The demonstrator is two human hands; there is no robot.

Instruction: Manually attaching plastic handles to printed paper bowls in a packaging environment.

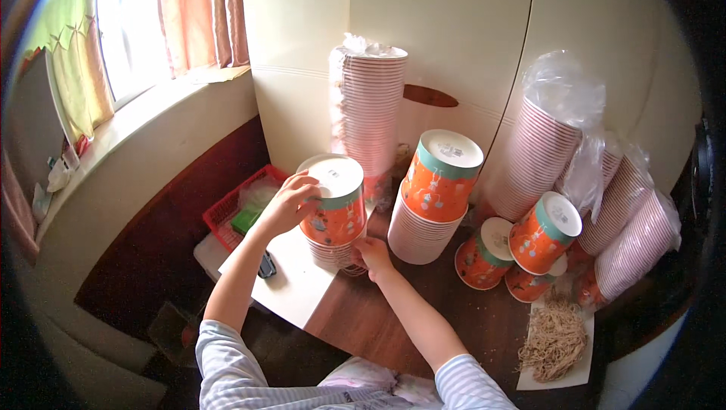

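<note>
A short stack of upturned orange paper buckets (333, 217) with teal bands and white bases stands in front of me. My left hand (293, 202) grips the top bucket at its upper left, fingers bent over the base's edge. Low on the stack's right side, my right hand (372, 256) is pinched closed by the pink-white rims. A few tan strands (354, 269) show beside its fingertips; whether it holds them is hidden. Just right of it stands a second upturned bucket stack (442, 183), its top bucket orange and teal.
Behind rises a tall plastic-wrapped bucket stack (368, 107). More wrapped stacks (537, 156) lean at the right, near loose upturned buckets (546, 234). A tangled tan strand pile (556, 340) lies on white card at the front right. A red basket (219, 217) sits at the left.
</note>
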